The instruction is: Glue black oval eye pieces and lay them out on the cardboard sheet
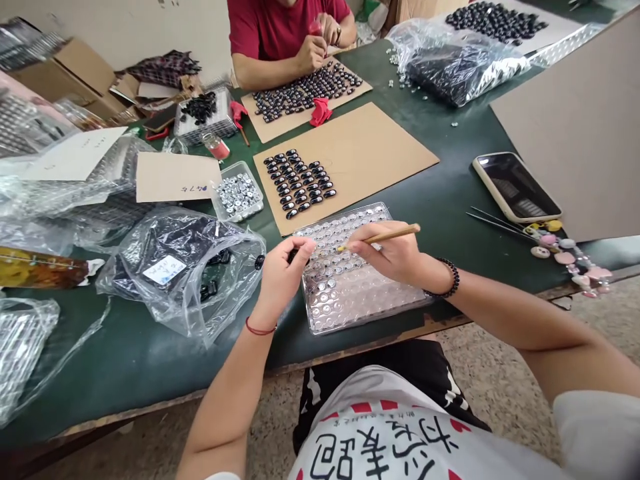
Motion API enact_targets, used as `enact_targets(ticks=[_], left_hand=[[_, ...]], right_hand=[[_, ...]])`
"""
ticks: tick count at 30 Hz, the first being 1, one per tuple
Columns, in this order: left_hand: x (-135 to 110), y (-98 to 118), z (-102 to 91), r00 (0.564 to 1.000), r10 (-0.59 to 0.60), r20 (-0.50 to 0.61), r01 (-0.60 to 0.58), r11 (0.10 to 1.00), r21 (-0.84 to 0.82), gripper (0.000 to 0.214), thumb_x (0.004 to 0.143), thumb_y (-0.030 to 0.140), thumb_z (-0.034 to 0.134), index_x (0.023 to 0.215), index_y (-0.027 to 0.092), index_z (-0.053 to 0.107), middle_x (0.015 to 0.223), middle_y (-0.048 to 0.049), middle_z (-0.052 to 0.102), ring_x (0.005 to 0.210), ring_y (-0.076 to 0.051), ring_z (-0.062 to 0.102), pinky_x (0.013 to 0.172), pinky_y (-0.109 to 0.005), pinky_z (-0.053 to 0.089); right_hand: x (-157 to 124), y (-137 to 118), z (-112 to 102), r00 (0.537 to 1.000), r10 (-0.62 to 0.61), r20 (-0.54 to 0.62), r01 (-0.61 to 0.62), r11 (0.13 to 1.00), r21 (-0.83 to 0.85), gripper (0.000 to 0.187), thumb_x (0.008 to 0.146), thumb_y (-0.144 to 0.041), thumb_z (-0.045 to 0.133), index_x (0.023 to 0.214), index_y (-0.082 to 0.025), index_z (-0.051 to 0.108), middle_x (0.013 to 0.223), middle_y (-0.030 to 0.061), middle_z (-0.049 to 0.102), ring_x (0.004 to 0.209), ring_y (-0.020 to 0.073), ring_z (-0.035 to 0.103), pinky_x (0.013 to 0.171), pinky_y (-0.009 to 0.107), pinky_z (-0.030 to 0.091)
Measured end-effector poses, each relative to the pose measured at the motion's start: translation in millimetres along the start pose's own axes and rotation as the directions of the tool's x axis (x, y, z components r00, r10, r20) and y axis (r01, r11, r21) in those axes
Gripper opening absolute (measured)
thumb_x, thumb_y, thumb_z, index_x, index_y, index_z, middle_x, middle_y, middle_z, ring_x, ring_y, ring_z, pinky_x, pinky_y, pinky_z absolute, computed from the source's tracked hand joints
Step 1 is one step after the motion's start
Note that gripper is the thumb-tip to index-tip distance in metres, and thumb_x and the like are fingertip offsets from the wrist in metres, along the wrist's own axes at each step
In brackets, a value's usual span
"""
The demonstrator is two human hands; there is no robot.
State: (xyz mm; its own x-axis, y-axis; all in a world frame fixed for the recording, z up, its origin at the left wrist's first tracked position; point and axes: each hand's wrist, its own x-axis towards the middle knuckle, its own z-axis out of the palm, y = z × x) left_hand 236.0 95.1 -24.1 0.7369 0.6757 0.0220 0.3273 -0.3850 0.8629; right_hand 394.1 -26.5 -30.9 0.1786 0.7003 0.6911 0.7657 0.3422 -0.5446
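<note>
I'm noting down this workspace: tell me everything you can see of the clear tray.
The clear tray looks like plastic: shallow, four-sided, with rounded corners and rows of round wells. Small silvery pieces sit in its far rows. It lies flat, skewed, on the green table near the edge. The right hand partly hides it; whether the wooden stick touches it is unclear.

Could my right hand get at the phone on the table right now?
Probably yes: the phone lies to the right with nothing on top, tweezers beside it, though the right hand holds a wooden stick.
</note>
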Motion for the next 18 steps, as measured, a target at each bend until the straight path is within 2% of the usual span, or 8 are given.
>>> enact_targets(ticks=[3,6,8,12,14,16,18], left_hand=[[-4.2,0.0,8.6,0.993,-0.013,0.115,0.027,0.991,-0.128,0.031,0.079,0.039,0.056,0.102,0.019,0.063,0.055,0.0035,0.044,0.046,-0.008,0.035,0.045,-0.020,0.029],[-8.7,3.6,15.1,0.986,-0.001,0.168,0.040,0.972,-0.232,0.030,0.078,0.040,0.057,0.098,0.018,0.065,0.053,0.0039,0.043,0.044,-0.007,0.032,0.043,-0.019,0.027],[-9.5,8.9,14.0,0.989,0.035,0.141,-0.006,0.980,-0.201,0.028,0.077,0.040,0.058,0.093,0.018,0.067,0.056,0.0026,0.048,0.045,-0.007,0.034,0.044,-0.020,0.029],[-4.7,20.9,0.8,0.979,0.166,0.115,-0.168,0.986,0.002,0.025,0.076,0.038,0.060,0.090,0.019,0.068,0.066,-0.0011,0.059,0.053,-0.010,0.045,0.052,-0.021,0.036],[3.0,20.4,-11.5,0.982,0.179,0.064,-0.183,0.980,0.071,0.026,0.076,0.038,0.061,0.090,0.018,0.067,0.065,-0.0012,0.059,0.052,-0.010,0.046,0.051,-0.021,0.037],[18.2,12.1,-30.0,0.986,0.154,-0.056,-0.147,0.983,0.109,0.028,0.077,0.039,0.059,0.092,0.017,0.066,0.061,-0.0002,0.057,0.047,-0.009,0.045,0.048,-0.021,0.035],[42.3,-2.3,-54.7,0.973,0.144,-0.178,-0.113,0.978,0.174,0.030,0.079,0.038,0.055,0.096,0.016,0.065,0.061,-0.0004,0.057,0.047,-0.010,0.045,0.049,-0.021,0.036]], right_hand=[[0.3,-2.2,-1.4,0.997,0.065,-0.037,-0.060,0.992,0.108,0.020,0.087,-0.029,0.047,0.075,-0.017,0.057,0.062,-0.0008,0.060,0.052,0.0075,0.053,0.050,0.019,0.040],[-1.2,-6.5,-2.0,0.997,0.069,-0.023,-0.062,0.974,0.218,0.015,0.085,-0.026,0.050,0.075,-0.017,0.057,0.062,-0.0008,0.060,0.053,0.0073,0.054,0.051,0.020,0.043],[-4.2,-9.2,-1.1,0.996,0.074,-0.054,-0.057,0.962,0.269,0.012,0.084,-0.024,0.051,0.077,-0.018,0.058,0.063,-0.0005,0.061,0.055,0.0081,0.056,0.052,0.020,0.045],[-9.9,-9.8,2.9,0.973,0.124,-0.194,-0.048,0.933,0.357,0.012,0.085,-0.026,0.050,0.080,-0.020,0.060,0.063,0.0003,0.063,0.050,0.0095,0.056,0.047,0.022,0.046],[-8.4,-8.2,2.3,0.943,0.170,-0.287,-0.039,0.911,0.411,0.016,0.086,-0.028,0.048,0.078,-0.020,0.059,0.060,0.0001,0.062,0.044,0.0092,0.054,0.041,0.022,0.044],[-4.0,-6.7,-0.9,0.889,0.236,-0.393,-0.030,0.885,0.464,0.019,0.087,-0.031,0.047,0.076,-0.021,0.058,0.057,0.0000,0.060,0.039,0.0093,0.051,0.035,0.022,0.041],[0.6,-6.2,-4.8,0.840,0.292,-0.458,-0.033,0.869,0.494,0.019,0.086,-0.033,0.048,0.075,-0.021,0.058,0.055,0.0000,0.059,0.037,0.0096,0.050,0.032,0.023,0.038]])
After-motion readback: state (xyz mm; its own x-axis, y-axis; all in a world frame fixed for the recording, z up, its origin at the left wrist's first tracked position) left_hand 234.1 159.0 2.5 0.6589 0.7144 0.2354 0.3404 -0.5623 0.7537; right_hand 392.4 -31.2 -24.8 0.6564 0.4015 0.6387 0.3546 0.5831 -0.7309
